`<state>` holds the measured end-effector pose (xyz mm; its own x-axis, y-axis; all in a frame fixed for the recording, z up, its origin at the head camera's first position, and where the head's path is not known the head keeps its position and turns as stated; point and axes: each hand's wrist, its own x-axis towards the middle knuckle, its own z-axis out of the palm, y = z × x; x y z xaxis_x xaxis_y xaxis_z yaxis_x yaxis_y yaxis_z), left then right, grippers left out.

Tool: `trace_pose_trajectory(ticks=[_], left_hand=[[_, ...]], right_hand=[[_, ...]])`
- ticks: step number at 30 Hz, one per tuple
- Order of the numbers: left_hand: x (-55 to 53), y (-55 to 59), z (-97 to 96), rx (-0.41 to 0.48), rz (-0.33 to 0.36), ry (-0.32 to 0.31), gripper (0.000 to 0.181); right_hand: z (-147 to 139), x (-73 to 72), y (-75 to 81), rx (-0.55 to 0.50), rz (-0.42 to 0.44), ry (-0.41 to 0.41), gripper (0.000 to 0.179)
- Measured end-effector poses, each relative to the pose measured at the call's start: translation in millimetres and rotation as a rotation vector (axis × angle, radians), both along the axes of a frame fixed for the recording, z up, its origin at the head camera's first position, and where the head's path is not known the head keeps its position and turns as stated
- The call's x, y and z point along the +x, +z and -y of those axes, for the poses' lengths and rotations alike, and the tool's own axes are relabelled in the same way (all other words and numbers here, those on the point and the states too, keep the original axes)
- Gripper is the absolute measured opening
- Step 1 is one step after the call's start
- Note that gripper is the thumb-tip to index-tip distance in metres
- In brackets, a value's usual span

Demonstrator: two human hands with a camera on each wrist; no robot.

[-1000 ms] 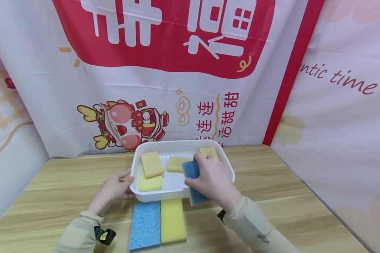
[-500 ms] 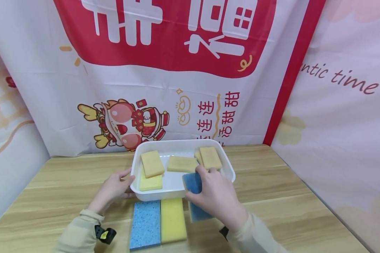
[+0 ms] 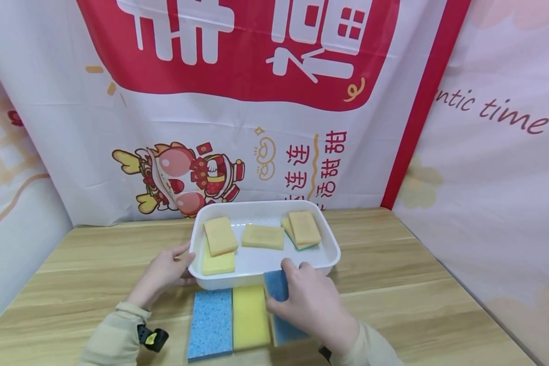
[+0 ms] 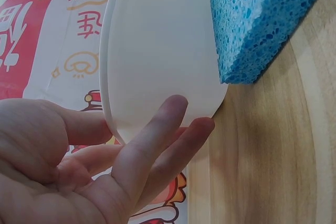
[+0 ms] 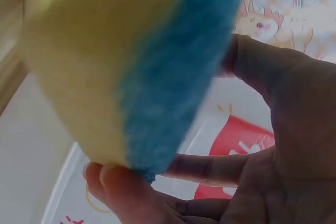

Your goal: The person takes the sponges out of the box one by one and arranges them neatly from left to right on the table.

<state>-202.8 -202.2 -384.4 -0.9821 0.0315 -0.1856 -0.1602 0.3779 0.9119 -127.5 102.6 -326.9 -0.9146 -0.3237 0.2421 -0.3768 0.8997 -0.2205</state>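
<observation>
Five sponges (image 3: 263, 237) in the white tray (image 3: 251, 280), head view: overlapping pair left, one middle, overlapping pair right. Left hand (image 3: 164, 269) holds the tray's left end. Right hand (image 3: 313, 300) pinches a blue-faced sponge (image 3: 277, 284) in front of the tray, just beside the yellow sponge (image 3: 251, 320); speckled blue sponge (image 3: 210, 325) lies next to that on the table (image 3: 416, 305). Left wrist view: thumb at rim, fingers against outer wall. Right wrist view (sponge blurry): thumb and fingers grasp opposite sides.
</observation>
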Motion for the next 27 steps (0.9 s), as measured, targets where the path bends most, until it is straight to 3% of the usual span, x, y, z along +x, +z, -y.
trace_pose_trajectory(ticks=[10, 17, 27], left_hand=[[2.4, 1.1, 0.7, -0.026, 0.008, -0.023, 0.061], [1.6, 2.7, 1.5, -0.024, 0.006, -0.030, 0.061], [1.4, 3.4, 1.7, -0.045, 0.015, -0.027, 0.061]], right_hand=[[1.5, 11.3, -10.6, 0.016, -0.006, 0.051, 0.045], [1.4, 8.5, -14.7, 0.018, 0.011, 0.046, 0.045], [1.2, 5.4, -18.7, 0.002, -0.037, 0.033, 0.039]])
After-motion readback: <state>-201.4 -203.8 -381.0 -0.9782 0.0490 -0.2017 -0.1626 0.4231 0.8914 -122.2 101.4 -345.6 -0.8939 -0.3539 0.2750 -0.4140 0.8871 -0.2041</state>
